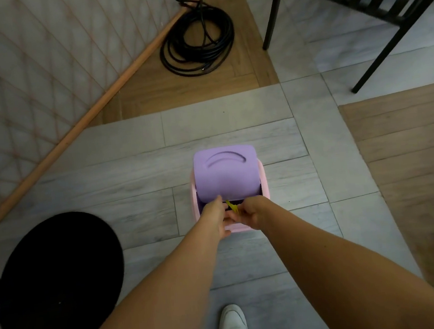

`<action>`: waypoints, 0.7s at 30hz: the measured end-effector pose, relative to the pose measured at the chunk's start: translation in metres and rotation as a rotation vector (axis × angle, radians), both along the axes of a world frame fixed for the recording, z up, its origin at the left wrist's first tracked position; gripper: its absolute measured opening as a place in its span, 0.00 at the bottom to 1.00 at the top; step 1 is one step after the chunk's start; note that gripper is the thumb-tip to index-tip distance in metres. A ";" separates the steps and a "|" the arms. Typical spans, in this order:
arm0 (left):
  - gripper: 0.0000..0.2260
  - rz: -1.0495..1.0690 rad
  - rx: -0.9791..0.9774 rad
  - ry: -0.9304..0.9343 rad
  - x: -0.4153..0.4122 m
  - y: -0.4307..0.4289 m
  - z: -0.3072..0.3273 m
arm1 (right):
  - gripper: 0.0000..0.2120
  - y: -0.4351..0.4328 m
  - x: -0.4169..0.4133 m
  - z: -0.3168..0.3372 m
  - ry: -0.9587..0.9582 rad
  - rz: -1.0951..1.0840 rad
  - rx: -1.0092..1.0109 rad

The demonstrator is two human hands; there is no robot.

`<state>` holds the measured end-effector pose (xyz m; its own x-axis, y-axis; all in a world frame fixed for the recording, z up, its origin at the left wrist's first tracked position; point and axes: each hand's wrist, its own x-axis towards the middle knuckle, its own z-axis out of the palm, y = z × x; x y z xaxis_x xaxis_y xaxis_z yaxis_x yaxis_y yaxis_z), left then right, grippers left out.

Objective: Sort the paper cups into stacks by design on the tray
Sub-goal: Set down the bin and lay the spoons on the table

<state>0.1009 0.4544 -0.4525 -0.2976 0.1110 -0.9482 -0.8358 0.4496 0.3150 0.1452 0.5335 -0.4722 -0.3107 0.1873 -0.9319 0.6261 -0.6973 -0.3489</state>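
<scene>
My left hand (217, 218) and right hand (253, 212) meet at the near edge of the box (264, 186), a pink one standing on the floor straight ahead of my feet. My left fingers are curled onto the near rim, thumb low on the front. My right fingers are curled tight, pinching a small yellow tab (232, 207) that sits between the two hands. A purple lid (227, 179) with a curved groove covers the box. It hides the inside, so I cannot tell where the cups are.

The floor (131, 173) is grey planks, with wood-toned patches beyond and to the right. My white shoes (233, 328) stand below. A round black stool (60, 285) is at my left. Farther off lie a coiled black cable (196, 46), a lattice screen (27, 77) on a wooden frame, and a black chair (354, 2).
</scene>
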 end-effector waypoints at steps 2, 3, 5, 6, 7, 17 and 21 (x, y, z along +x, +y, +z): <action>0.21 -0.005 -0.021 0.007 0.005 -0.002 -0.004 | 0.14 -0.003 0.006 -0.005 -0.059 0.021 -0.021; 0.22 -0.005 -0.020 0.008 0.006 -0.005 -0.004 | 0.14 -0.004 0.009 -0.006 -0.076 0.040 -0.037; 0.22 -0.002 -0.015 0.008 0.006 -0.008 -0.005 | 0.15 -0.002 0.011 -0.005 -0.099 0.070 -0.056; 0.22 0.004 -0.020 0.007 0.004 -0.010 -0.005 | 0.14 0.000 0.012 -0.004 -0.115 0.081 -0.052; 0.22 0.013 -0.023 0.013 0.002 -0.011 -0.004 | 0.14 0.001 0.011 -0.002 -0.107 0.083 -0.053; 0.14 0.148 0.078 0.170 -0.010 -0.008 0.040 | 0.15 0.001 0.000 0.046 -0.016 0.208 0.082; 0.07 0.187 0.092 0.301 -0.010 0.000 0.092 | 0.06 0.010 -0.003 0.097 0.003 0.303 0.180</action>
<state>0.0908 0.4545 -0.3607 -0.5849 0.1086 -0.8038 -0.7649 0.2561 0.5911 0.1419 0.5435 -0.3752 -0.3802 0.2474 -0.8912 0.7937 -0.4074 -0.4518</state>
